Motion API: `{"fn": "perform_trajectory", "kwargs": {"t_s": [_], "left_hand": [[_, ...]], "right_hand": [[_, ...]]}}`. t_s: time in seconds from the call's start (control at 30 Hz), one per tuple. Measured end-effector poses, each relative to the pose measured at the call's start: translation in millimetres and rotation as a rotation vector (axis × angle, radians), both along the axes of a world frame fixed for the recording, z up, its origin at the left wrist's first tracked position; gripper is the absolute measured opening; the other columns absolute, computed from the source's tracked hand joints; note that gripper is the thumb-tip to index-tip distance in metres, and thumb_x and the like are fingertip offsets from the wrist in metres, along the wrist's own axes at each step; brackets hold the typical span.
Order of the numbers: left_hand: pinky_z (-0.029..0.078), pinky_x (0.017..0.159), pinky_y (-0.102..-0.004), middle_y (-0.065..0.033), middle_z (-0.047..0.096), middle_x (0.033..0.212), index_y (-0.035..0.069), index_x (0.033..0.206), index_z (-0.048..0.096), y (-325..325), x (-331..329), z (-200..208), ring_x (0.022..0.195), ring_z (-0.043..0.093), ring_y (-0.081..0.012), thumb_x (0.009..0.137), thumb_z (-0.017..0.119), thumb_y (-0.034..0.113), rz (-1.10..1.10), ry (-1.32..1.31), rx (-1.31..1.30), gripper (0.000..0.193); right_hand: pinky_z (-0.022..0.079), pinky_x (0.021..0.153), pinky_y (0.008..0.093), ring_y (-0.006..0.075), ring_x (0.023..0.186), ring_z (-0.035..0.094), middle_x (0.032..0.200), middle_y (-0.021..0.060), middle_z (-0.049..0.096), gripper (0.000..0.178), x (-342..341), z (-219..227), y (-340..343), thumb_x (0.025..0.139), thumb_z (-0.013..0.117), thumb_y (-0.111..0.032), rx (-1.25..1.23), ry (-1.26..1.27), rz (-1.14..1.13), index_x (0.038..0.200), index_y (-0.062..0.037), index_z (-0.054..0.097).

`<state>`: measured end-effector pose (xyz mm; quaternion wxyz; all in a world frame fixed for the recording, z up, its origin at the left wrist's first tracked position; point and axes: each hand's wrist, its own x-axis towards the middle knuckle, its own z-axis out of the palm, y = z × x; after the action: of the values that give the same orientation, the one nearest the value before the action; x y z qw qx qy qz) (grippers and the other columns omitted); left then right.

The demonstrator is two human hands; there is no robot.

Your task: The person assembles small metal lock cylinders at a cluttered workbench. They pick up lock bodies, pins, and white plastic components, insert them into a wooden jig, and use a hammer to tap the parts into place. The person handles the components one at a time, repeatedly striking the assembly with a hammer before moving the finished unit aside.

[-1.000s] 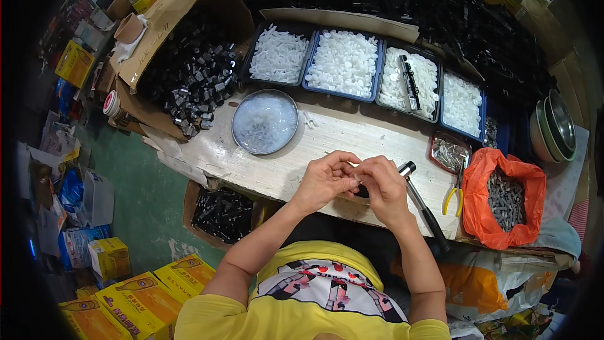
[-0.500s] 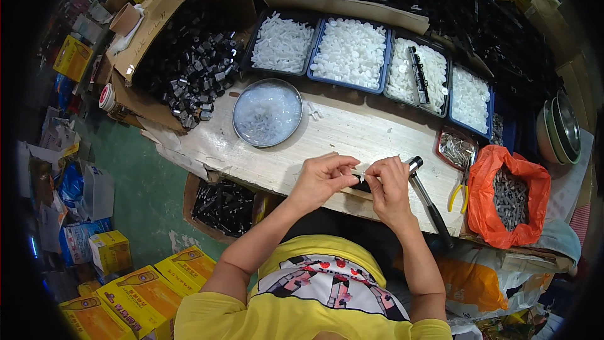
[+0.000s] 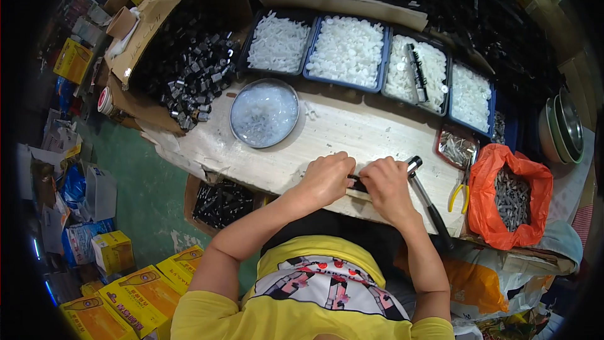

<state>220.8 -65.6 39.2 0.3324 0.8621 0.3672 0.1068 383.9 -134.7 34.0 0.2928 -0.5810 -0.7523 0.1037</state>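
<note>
Crowding a workbench point(image 3: 371, 129) near lettered yellow cartons point(image 3: 141, 296) are a cardboard box point(image 3: 154, 22) of dark pieces point(image 3: 195, 82), trays point(image 3: 343, 84) of white parts point(image 3: 349, 50), an orange bag point(image 3: 484, 179) of grey pieces point(image 3: 513, 201) and a dish point(image 3: 263, 145) of pale bits point(image 3: 264, 116); left hand point(image 3: 327, 179) and right hand point(image 3: 387, 187), fingers curled inward, grip a black part point(image 3: 358, 184) at the near edge.

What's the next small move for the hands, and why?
Probably a light press with the right hand while the left hand steadies the black, mostly hidden part: both hands close on it at the white wooden table's near edge, and the black-handled metal hammer lies unheld beside the right one.
</note>
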Motion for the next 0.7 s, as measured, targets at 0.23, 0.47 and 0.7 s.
{"fn": "perform_trajectory", "kwargs": {"t_s": [0.23,0.47,0.7], "left_hand": [[0.044,0.058,-0.038,-0.0131,0.058,0.068,0.002,0.074,0.061,68.3,54.7,25.0,0.065,0.058,-0.0294,0.069,0.069,0.013,-0.033,-0.184,0.142,0.014],[0.047,0.065,-0.0435,-0.0177,0.058,0.082,0.001,0.074,0.062,122.2,148.3,18.3,0.074,0.059,-0.0363,0.066,0.067,0.01,0.131,-0.083,0.402,0.013],[0.05,0.061,-0.0432,-0.0224,0.058,0.082,-0.002,0.072,0.063,128.6,159.3,9.1,0.072,0.062,-0.0363,0.065,0.058,0.0,0.021,-0.073,0.523,0.009]], "right_hand": [[0.034,0.072,0.0405,0.024,0.079,0.053,0.081,0.0048,0.057,0.012,121.9,5.5,7.8,0.071,0.063,-0.008,0.067,-0.356,-0.592,0.082,-0.0106,0.06],[0.036,0.073,0.0451,0.0267,0.082,0.055,0.081,0.0086,0.061,0.015,153.6,-14.0,22.9,0.067,0.057,-0.008,-0.208,-0.668,-0.712,0.081,-0.0078,0.062],[0.034,0.072,0.0451,0.0284,0.081,0.055,0.078,0.0098,0.06,0.014,153.8,-15.9,23.7,0.068,0.057,-0.008,-0.188,-0.548,-0.69,0.081,-0.0055,0.059]]}}
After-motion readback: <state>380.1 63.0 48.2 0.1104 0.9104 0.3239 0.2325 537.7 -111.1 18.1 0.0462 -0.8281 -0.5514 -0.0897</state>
